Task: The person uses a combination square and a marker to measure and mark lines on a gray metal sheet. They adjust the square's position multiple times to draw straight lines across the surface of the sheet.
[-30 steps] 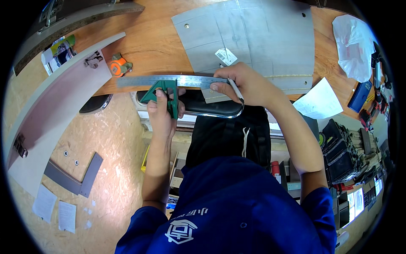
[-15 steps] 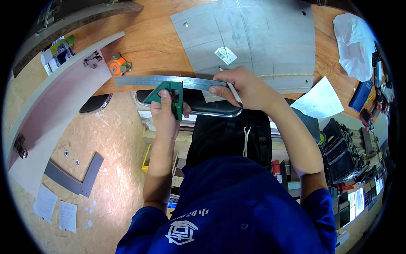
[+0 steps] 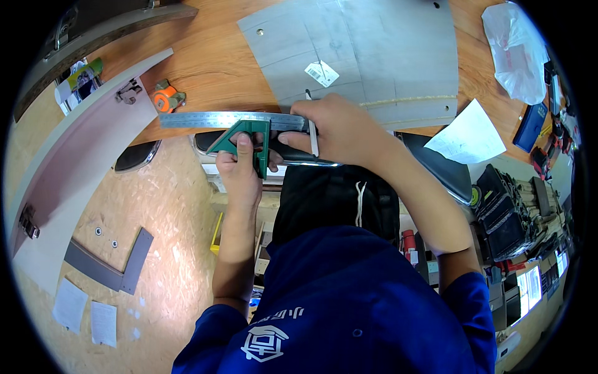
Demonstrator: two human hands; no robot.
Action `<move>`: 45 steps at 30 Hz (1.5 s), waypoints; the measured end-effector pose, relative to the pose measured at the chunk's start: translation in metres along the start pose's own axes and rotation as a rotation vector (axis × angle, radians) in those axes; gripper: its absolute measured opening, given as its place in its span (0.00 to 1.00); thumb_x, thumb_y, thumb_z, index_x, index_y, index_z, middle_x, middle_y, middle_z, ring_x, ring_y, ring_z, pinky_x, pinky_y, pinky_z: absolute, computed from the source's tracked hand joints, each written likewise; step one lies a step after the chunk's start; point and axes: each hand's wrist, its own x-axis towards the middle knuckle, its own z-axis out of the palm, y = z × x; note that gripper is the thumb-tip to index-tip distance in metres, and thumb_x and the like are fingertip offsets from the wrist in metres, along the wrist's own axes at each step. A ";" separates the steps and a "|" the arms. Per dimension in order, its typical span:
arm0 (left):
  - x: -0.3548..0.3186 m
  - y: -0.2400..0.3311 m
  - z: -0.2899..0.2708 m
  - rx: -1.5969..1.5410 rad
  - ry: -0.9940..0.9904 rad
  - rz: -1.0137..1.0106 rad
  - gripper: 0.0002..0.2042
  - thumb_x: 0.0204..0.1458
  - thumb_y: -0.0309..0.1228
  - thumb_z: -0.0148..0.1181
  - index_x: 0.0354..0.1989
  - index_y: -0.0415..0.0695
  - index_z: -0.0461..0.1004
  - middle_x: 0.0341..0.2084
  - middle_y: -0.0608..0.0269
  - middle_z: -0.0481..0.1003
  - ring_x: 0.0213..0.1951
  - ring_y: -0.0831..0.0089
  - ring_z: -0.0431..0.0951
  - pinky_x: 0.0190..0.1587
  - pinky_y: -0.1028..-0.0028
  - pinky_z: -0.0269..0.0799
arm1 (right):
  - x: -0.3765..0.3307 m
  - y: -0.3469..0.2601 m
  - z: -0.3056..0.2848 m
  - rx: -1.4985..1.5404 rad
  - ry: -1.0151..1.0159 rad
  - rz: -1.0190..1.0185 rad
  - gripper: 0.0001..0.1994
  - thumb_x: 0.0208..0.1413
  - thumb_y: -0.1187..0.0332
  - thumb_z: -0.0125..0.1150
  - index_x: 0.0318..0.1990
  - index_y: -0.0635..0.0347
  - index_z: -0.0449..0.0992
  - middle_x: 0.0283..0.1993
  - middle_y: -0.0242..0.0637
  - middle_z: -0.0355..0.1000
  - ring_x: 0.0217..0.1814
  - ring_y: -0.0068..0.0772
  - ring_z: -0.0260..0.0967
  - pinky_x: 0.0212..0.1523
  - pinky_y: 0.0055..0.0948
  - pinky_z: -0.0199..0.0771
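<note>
A combination square with a steel rule (image 3: 205,119) and a green head (image 3: 264,153) is held level in front of me, over the table's near edge. My left hand (image 3: 242,168) is closed round the green head, thumb on its near face. At the rule's right end, my right hand (image 3: 339,131) pinches the blade between thumb and forefinger. A white pen (image 3: 313,134) with dark ends stands nearly upright among the right hand's fingers. Beyond the hands lies a grey panel (image 3: 398,62) with pencil lines and a small white label (image 3: 321,73).
An orange tape measure (image 3: 167,98) sits on the wooden table (image 3: 218,68), left of the panel. A pale hinged board (image 3: 93,137) stands farther left. To the right are a paper sheet (image 3: 467,134), a plastic bag (image 3: 514,56) and a black stool seat (image 3: 436,165).
My right hand has shifted left, closer to the green head, and the pen has turned more upright. The whole view has slid slightly. My left hand keeps its grip.
</note>
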 end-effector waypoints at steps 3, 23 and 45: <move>-0.002 -0.003 -0.002 -0.010 0.006 0.018 0.16 0.63 0.41 0.54 0.35 0.37 0.69 0.28 0.57 0.75 0.19 0.69 0.77 0.17 0.76 0.71 | -0.005 -0.007 0.005 -0.167 0.090 0.012 0.23 0.51 0.46 0.65 0.33 0.60 0.75 0.24 0.47 0.73 0.28 0.53 0.71 0.30 0.43 0.71; -0.004 0.000 0.007 0.040 0.037 -0.005 0.15 0.62 0.41 0.55 0.35 0.40 0.68 0.25 0.58 0.75 0.18 0.69 0.76 0.17 0.75 0.71 | -0.006 -0.015 0.000 -0.291 0.058 0.096 0.27 0.51 0.39 0.59 0.29 0.60 0.74 0.23 0.47 0.73 0.31 0.51 0.74 0.31 0.45 0.74; 0.003 0.006 0.021 0.095 0.074 -0.016 0.17 0.63 0.43 0.53 0.36 0.38 0.70 0.24 0.59 0.74 0.19 0.70 0.76 0.19 0.76 0.71 | 0.002 -0.015 -0.019 -0.259 0.005 0.101 0.26 0.52 0.41 0.59 0.29 0.59 0.75 0.21 0.46 0.73 0.27 0.49 0.76 0.28 0.41 0.76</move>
